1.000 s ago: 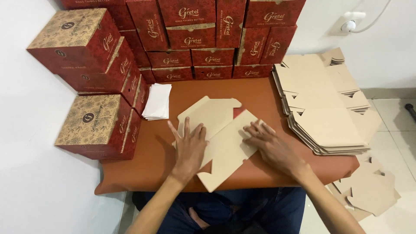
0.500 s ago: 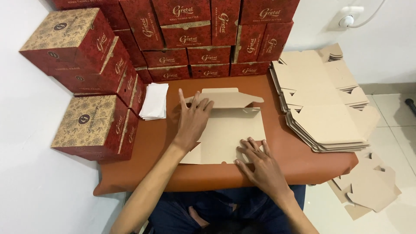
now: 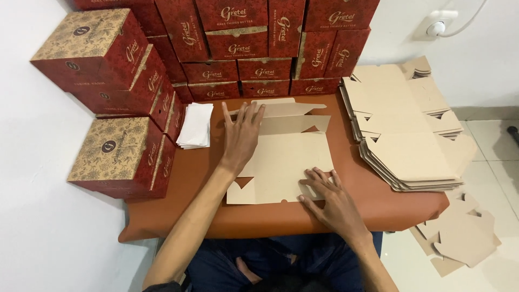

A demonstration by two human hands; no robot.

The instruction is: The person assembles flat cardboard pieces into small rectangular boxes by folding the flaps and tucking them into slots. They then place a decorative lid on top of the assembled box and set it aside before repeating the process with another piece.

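At the far left, red and gold patterned boxes (image 3: 116, 157) are standing in a stack on the brown worktop (image 3: 184, 178), with more red boxes (image 3: 259, 48) piling up in rows along the back wall. Just right of the left-hand stack, a small pile of white folded papers (image 3: 195, 125) is lying near the left hand.

The left hand (image 3: 240, 135) is lying open, palm down and fingers spread, pressing on the left part of the flat cardboard box blank (image 3: 286, 162), with its fingertips reaching up to the folded flaps at the blank's far edge. The blank is resting in the middle of the worktop, directly in front of the person, its long axis running left to right, so it is lying between the two hands and under both. The far flaps are tilting up slightly rather than lying flat.

The right hand (image 3: 330, 197) is likewise open and flat, fingers splayed, bearing down on the near right corner of the blank, close to the worktop's front edge. The left hand is nearer to the raised flaps; the right is nearer to the person's body.

Further right, a tall stack of unfolded cardboard blanks (image 3: 405, 130) is sitting at the worktop's end, apart from both hands. Below it, more loose cardboard pieces (image 3: 459, 238) are lying on the tiled floor (image 3: 497, 162).
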